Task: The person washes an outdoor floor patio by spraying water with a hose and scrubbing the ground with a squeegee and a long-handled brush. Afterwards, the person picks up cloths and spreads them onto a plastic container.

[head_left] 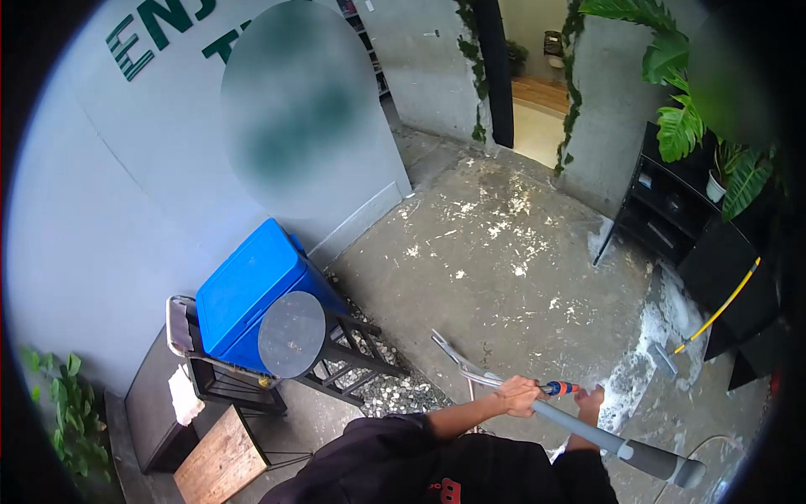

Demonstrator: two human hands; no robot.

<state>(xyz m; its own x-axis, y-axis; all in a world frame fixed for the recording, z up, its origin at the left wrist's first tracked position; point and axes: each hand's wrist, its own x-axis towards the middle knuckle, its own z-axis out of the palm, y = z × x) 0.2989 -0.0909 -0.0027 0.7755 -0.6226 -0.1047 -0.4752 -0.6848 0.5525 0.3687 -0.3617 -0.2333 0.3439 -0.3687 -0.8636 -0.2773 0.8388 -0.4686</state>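
Observation:
My left hand (519,395) is wrapped round a long grey pole (579,426) with a dark padded grip at its lower right end. A hose fitting with an orange and blue end (561,388) sticks out of the same hand to the right. Just past that orange end is my right hand (591,400), its fingers loosely bent and apart, with nothing visible in them. The pole crosses in front of my right forearm. At the pole's upper left end, bare metal tubing (445,346) shows over the floor.
White suds (642,361) cover the floor at right, where a yellow-handled floor brush (663,359) leans against black shelving (663,214). Pale flecks dot the concrete floor (470,286). A blue cooler box (252,290), a round stool (291,334) and a wooden-topped table (220,458) stand at left.

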